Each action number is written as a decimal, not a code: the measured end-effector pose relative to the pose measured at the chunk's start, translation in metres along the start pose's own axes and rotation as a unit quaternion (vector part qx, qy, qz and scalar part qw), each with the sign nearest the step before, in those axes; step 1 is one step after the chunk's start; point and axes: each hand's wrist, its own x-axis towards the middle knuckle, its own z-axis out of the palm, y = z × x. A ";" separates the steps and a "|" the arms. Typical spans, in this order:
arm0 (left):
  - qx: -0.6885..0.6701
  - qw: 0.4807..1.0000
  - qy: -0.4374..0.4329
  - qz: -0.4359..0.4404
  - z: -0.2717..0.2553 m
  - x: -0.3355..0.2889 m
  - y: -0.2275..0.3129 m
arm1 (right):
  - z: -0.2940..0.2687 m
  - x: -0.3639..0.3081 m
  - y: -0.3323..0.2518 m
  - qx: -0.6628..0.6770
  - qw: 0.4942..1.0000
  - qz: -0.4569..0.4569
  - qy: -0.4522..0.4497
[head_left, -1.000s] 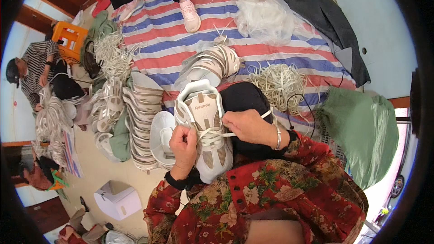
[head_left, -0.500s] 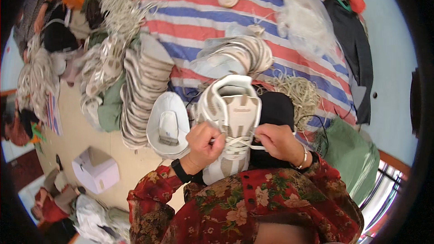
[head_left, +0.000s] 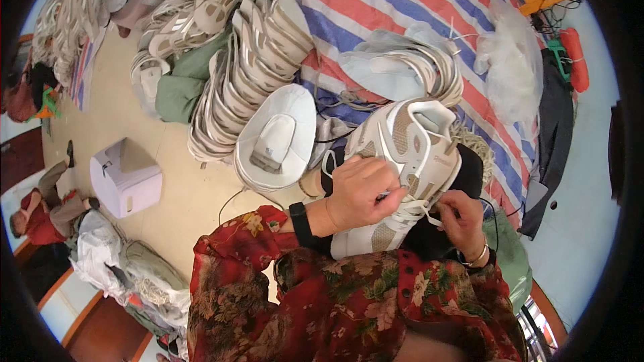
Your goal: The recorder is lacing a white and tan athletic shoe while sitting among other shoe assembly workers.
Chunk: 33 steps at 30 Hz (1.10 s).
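Lacing white sneaker [head_left: 409, 154], left hand [head_left: 359, 191] atop, right hand [head_left: 463, 218] pinching lace [head_left: 422, 209]

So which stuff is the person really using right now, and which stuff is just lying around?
In use:
- white and beige shoe
- white lace
- left hand, pinching the lace
- right hand, pinching the lace

Lying about:
- stack of shoe uppers
- white hat
- white box
- striped sheet
- clear plastic bag

White and tan against stripes and flowers

The shoe [head_left: 409, 154] is white with tan mesh panels; at its 12 o'clock the mat [head_left: 376, 0] runs red, blue and white stripes, at 6 o'clock the sleeve [head_left: 349, 295] is red floral, at 9 o'clock the box [head_left: 127, 177] pale lilac.
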 end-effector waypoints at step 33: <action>0.041 0.998 0.049 0.024 0.011 -0.009 0.013 | 0.003 -0.005 0.006 0.066 0.998 -0.005 -0.008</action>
